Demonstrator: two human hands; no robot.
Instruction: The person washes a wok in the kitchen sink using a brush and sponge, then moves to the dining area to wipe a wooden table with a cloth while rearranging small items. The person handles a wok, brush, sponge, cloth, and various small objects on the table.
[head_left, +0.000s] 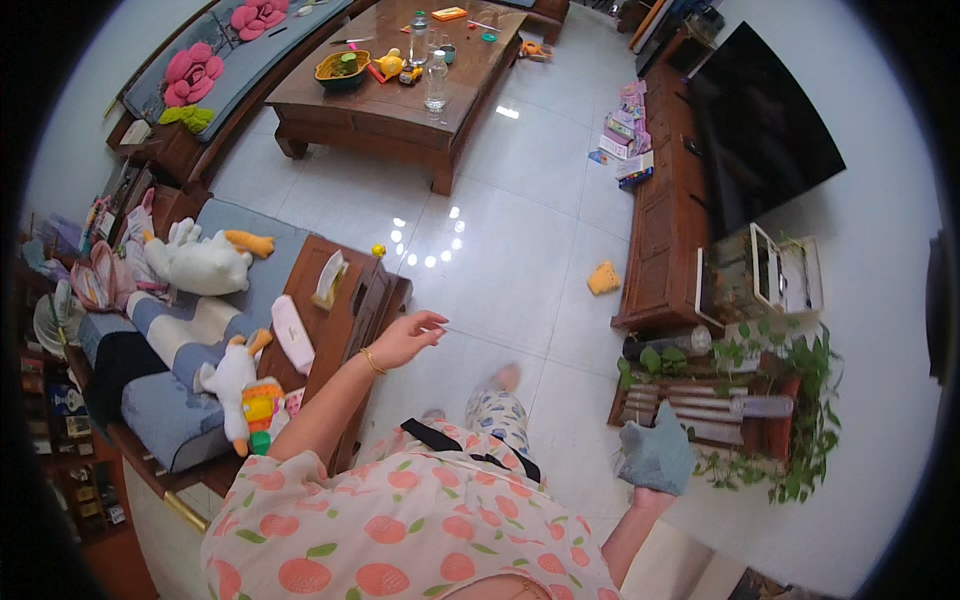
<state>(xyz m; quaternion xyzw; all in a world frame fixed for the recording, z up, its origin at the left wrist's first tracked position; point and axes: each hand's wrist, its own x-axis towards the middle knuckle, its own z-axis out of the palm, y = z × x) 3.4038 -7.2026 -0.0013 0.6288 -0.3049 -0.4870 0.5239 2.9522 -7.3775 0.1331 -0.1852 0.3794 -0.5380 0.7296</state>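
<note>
My left hand (409, 337), with a gold bracelet at the wrist, hangs over the tiled floor and holds nothing. Its fingers are loosely bent and slightly apart. Nearest to it is the wooden side table (330, 334), which carries a tissue pack (331, 279) and a long pale pink case (292, 334). At the right, a blue-grey cloth (656, 454) is in my right hand (652, 501); it covers most of the fingers. Close beyond the cloth stands a slatted wooden plant stand (679, 405) with trailing green plants (814, 420).
A wooden coffee table (375, 124) holds bottles, a bowl and toys. The TV cabinet (660, 202) runs along the right, with boxes (630, 142) beside it. A yellow-orange toy (603, 277) lies on the floor (517, 262). Plush toys (202, 262) sit on the sofa.
</note>
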